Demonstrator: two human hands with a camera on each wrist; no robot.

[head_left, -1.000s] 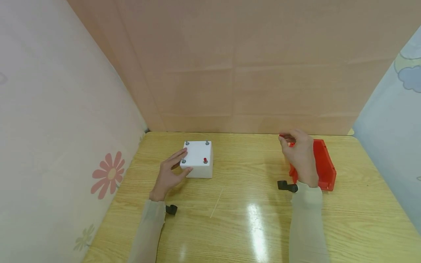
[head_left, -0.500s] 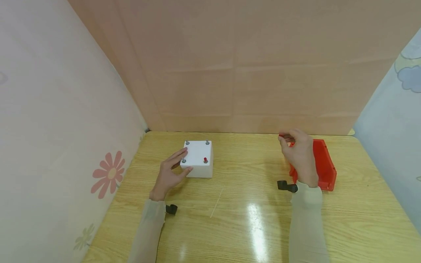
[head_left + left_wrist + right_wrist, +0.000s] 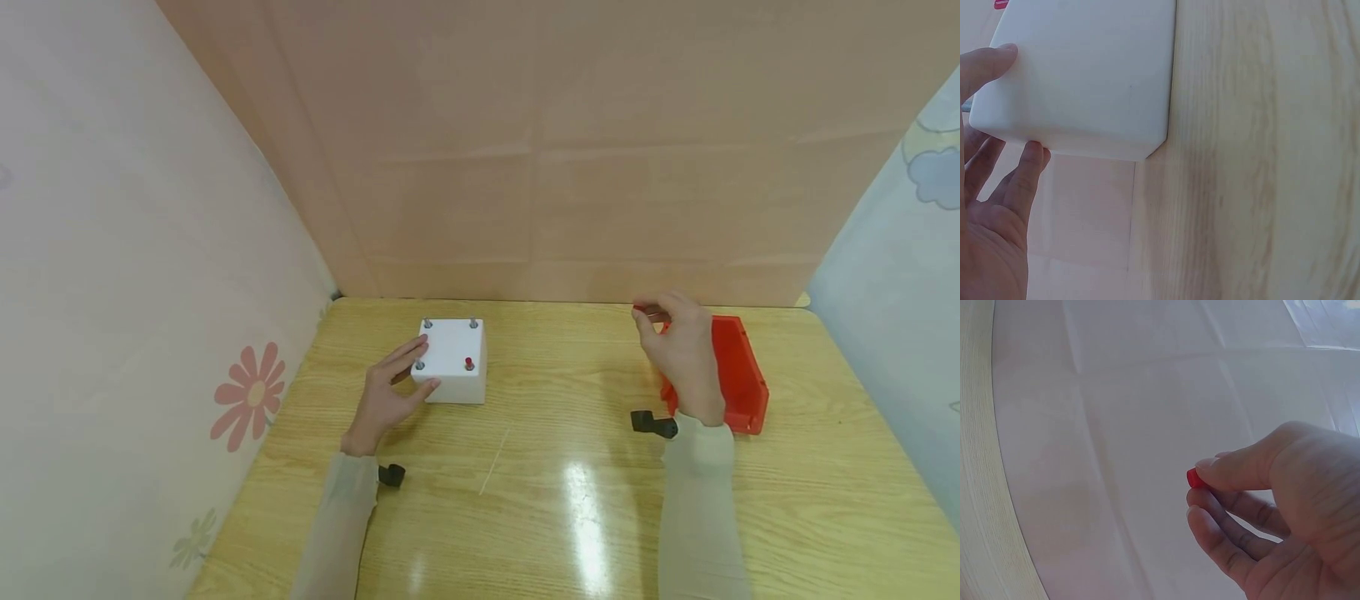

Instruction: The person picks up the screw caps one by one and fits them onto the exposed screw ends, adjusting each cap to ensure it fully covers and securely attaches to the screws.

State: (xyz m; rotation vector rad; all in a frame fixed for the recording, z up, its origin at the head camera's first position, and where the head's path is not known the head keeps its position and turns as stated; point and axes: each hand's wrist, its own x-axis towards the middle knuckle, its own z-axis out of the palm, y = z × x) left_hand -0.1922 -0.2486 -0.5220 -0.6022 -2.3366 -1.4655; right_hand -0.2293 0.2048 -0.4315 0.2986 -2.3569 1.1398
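Observation:
A white block [image 3: 450, 348] stands on the table with metal bolts sticking up at its top corners. The near right bolt wears a small red cap [image 3: 468, 362]; the others are bare. My left hand [image 3: 386, 404] holds the block at its left side, thumb on the near face and fingers by the left edge; the left wrist view shows the thumb [image 3: 991, 65] against the white wall. Over at the right, my right hand [image 3: 678, 350] is raised and pinches another small red cap [image 3: 1194, 478] between thumb and fingertips, in front of the red bin [image 3: 738, 375].
The red bin lies behind and right of my right wrist, partly hidden by it; its contents do not show. A tan sheet [image 3: 525, 167] rises along the table's back edge. Patterned walls stand at left and right. A thin pale line [image 3: 495, 458] marks the wooden table [image 3: 540, 517].

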